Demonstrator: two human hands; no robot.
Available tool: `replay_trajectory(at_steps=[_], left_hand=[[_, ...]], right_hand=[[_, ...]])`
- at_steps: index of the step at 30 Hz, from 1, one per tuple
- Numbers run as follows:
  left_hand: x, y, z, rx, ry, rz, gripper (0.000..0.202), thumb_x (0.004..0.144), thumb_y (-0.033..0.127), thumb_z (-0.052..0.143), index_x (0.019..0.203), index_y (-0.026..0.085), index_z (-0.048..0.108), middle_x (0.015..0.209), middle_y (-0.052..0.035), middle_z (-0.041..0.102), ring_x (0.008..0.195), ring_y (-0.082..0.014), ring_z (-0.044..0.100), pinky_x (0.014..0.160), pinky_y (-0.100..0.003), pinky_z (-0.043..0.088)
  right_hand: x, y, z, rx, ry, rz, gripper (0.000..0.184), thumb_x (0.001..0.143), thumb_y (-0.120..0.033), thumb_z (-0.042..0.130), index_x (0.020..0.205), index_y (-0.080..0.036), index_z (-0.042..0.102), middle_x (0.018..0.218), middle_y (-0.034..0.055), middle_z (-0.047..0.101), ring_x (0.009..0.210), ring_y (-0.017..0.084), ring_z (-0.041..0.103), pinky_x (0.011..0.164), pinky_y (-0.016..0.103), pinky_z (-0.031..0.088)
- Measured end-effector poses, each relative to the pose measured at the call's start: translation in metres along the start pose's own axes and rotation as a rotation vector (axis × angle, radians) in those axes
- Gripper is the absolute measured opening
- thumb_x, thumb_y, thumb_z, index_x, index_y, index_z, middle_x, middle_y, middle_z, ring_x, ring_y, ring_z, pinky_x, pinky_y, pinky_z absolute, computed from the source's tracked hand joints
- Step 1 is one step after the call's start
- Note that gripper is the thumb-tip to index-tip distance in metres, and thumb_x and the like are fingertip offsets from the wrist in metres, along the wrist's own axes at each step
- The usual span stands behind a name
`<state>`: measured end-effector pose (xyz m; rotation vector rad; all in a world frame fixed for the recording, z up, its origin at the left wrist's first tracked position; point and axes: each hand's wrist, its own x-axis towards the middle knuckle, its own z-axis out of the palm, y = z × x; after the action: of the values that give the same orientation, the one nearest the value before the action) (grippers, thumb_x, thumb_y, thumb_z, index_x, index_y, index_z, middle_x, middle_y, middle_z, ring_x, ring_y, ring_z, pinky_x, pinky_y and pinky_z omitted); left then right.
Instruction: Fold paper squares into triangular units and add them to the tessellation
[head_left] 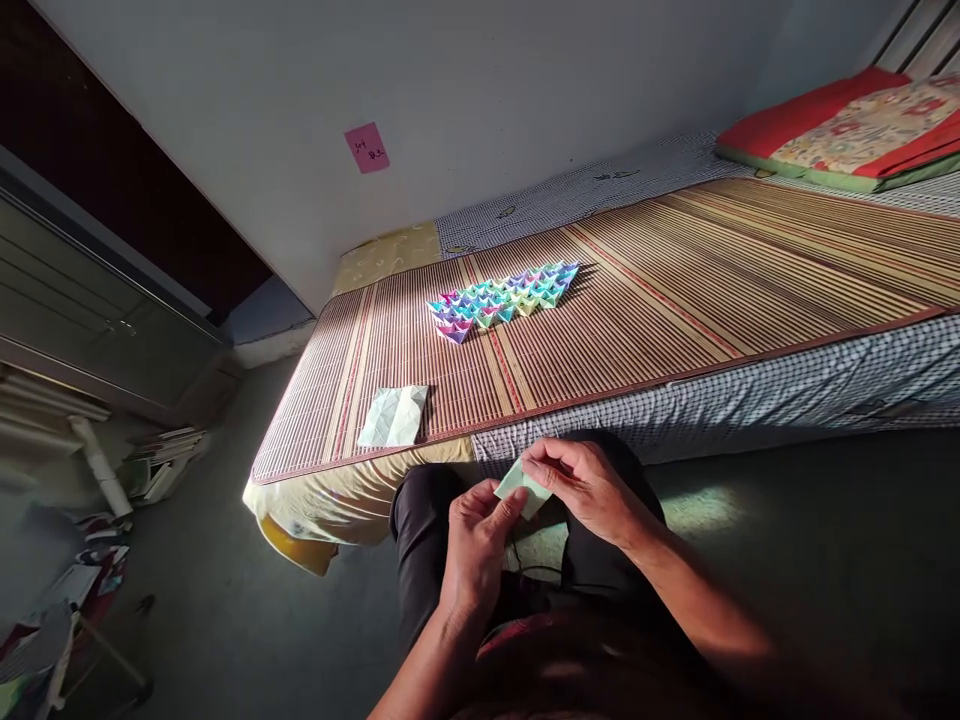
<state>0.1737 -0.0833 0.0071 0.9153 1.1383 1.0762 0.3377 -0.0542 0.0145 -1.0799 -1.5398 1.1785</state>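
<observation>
Between my hands, above my lap, is a small piece of folded pale green paper point(534, 497). My left hand point(480, 530) pinches its left edge between thumb and fingers. At its upper right, the fingers of my right hand point(579, 485) are closed on the same paper. A creased pale green paper square point(394, 416) lies flat near the front edge of the bamboo mat point(637, 300). Farther back on the mat stand rows of small folded paper boats point(502, 298) in purple, blue, green, yellow and pink.
The mat covers a bed with a checked sheet point(787, 390). Folded red and floral bedding point(862, 130) lies at the far right. A pink note point(367, 148) is on the wall. Cabinets point(97, 300) and stacked books point(165, 462) stand at left.
</observation>
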Motion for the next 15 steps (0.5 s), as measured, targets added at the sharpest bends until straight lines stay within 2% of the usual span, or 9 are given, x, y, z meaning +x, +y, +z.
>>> replay_trajectory(at_steps=[3,7,15], left_hand=[[0.0008,-0.0025,-0.0021,-0.059,0.039,0.037,0.030,0.077,0.040,0.083,0.067,0.015,0.071,0.065,0.0001,0.061,0.063,-0.0111,0.047,0.062,-0.023,0.037],[0.0028,-0.0064,-0.0027,-0.096,0.010,0.031,0.031,0.079,0.038,0.082,0.065,0.015,0.067,0.064,0.0012,0.057,0.063,-0.0105,0.044,0.063,-0.023,0.036],[-0.0007,0.0017,-0.0002,0.048,0.003,0.063,0.030,0.079,0.041,0.081,0.067,0.016,0.069,0.062,0.0015,0.054,0.060,-0.0108,0.041,0.058,-0.023,0.033]], right_hand=[[-0.0013,-0.0010,0.0017,0.010,-0.034,0.018,0.032,0.092,-0.046,0.065,0.077,-0.018,0.065,0.063,-0.0041,0.050,0.057,0.012,0.042,0.053,0.024,0.034],[-0.0025,0.0021,0.0019,-0.019,-0.014,-0.016,0.039,0.094,-0.050,0.063,0.070,-0.019,0.059,0.060,-0.0049,0.043,0.056,0.012,0.037,0.053,0.025,0.030],[-0.0020,0.0022,-0.0001,-0.051,-0.040,-0.046,0.032,0.097,-0.041,0.058,0.075,-0.019,0.063,0.062,-0.0029,0.052,0.058,0.013,0.046,0.056,0.026,0.035]])
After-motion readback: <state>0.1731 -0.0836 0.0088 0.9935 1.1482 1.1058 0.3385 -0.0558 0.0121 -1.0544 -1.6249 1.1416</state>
